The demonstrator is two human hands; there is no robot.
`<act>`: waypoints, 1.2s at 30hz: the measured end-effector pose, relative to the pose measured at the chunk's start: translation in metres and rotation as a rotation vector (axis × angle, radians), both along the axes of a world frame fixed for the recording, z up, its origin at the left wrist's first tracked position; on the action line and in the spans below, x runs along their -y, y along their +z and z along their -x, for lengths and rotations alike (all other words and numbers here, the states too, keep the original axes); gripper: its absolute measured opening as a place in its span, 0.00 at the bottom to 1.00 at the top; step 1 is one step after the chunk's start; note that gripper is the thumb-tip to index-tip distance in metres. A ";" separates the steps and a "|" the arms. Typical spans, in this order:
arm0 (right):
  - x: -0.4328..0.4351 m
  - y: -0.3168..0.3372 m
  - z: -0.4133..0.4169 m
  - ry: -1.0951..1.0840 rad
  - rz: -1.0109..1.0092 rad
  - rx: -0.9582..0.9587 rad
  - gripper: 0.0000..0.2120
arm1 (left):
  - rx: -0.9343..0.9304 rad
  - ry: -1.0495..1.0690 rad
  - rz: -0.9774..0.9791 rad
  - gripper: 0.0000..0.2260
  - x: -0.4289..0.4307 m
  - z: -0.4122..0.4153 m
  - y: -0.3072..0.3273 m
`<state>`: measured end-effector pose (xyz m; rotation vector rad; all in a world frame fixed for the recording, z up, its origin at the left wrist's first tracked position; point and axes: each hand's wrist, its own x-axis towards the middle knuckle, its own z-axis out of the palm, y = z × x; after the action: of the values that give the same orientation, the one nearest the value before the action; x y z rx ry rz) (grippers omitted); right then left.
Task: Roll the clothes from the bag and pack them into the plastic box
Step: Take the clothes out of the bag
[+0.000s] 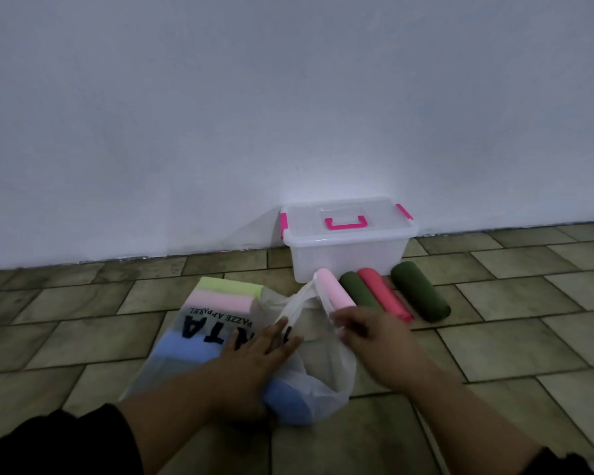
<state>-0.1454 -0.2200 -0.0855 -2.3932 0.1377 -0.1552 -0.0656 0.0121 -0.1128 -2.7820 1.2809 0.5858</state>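
- My left hand [258,354] lies flat, fingers straight, on the bag [318,371].
- My right hand [374,341] pinches the bag's handle.
- The plastic box [347,252] sits beyond both, lidded.

The bag [323,375] is on the floor [494,337] right in front of me with folded clothes [220,296] inside. Rolled clothes [419,293] lie just to its right, and the plastic box [347,248] is behind those, against the wall [288,97].
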 end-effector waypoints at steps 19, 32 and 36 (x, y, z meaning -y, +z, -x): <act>-0.032 -0.014 -0.017 0.246 0.174 -0.254 0.28 | 0.110 0.309 0.158 0.47 0.006 0.002 -0.020; 0.006 -0.011 -0.010 0.136 -0.455 -0.228 0.17 | 0.180 0.331 0.290 0.43 0.001 0.008 -0.029; 0.053 0.005 0.001 -0.121 -0.778 0.005 0.14 | 0.192 0.312 0.215 0.42 0.005 0.007 -0.032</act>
<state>-0.1466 -0.2725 -0.0805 -1.6092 0.2829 -0.1325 -0.0722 0.0076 -0.1449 -3.1488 0.9318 0.1874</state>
